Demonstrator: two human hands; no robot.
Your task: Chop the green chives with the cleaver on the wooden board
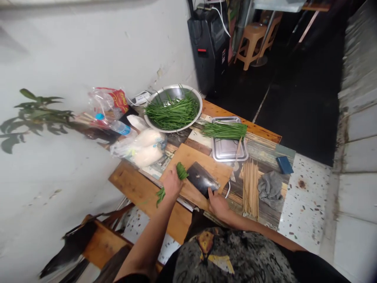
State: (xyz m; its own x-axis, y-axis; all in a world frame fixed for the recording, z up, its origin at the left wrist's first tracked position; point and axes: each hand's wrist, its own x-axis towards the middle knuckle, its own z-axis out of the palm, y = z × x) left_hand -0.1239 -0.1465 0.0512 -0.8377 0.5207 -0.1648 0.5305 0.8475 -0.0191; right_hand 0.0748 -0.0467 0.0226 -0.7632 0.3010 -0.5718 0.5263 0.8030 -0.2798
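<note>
My left hand (173, 181) is closed around a bunch of green chives (182, 171) over the left side of a wooden cutting board (188, 157). The chives stick out above the fist, and their other ends hang out below it. Beside the bunch, a broad dark cleaver (202, 179) lies across the board. My right hand (218, 204) is at the cleaver's near right end, wrapped about where its handle would be, with a finger along the blade. The handle itself is hidden under the hand.
A steel bowl (201, 114) holds more chives. Another bunch (225, 130) lies across a metal tray (229, 151). Wooden skewers (249, 188), a grey cloth (270, 188) and a blue box (284, 165) are at right. Bagged white food (149, 147) and a bottle (120, 127) stand left.
</note>
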